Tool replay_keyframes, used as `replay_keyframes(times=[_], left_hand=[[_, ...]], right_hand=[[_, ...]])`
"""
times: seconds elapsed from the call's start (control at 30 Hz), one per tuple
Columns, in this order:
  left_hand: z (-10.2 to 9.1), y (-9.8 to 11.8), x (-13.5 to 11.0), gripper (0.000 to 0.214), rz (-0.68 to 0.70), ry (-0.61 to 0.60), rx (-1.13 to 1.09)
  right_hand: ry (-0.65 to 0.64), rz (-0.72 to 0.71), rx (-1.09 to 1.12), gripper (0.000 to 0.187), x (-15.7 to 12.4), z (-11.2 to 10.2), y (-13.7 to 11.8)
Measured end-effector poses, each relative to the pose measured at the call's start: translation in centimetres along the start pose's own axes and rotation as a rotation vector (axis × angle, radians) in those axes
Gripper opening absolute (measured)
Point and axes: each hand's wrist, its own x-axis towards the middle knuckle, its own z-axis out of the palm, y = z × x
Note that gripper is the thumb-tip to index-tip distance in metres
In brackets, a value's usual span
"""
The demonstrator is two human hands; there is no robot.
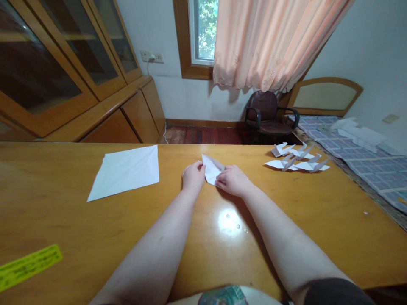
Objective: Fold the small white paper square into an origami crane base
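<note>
Between my two hands is a small folded piece of white paper (pixel 211 169), with one pointed corner facing away from me. My left hand (pixel 193 177) pinches its left edge between thumb and fingers. On the opposite side, the curled fingers of my right hand (pixel 233 180) grip the lower right edge and hide part of it. To the left, a stack or sheet of white paper (pixel 127 173) lies flat on the table. Several folded white paper cranes (pixel 288 162) stand grouped at the right near the far edge.
The wooden table (pixel 203 254) carries a yellow printed strip (pixel 30 266) at lower left. Beyond its far edge stand a brown armchair (pixel 265 110) and a wooden cabinet (pixel 117 123). At the right is a bed (pixel 359 152) with a checked cover.
</note>
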Motion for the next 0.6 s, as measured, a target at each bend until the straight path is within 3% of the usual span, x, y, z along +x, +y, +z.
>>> replay_keyframes(times=[0.3, 0.6], left_hand=[[-0.03, -0.24, 0.14, 0.024, -0.028, 0.017, -0.176], [-0.28, 0.30, 0.22, 0.021, -0.107, 0.069, -0.476]], right_hand=[[-0.013, -0.049, 0.090, 0.020, -0.08, -0.33, -0.22], [-0.043, -0.097, 0.125, 0.030, -0.14, -0.63, -0.46]])
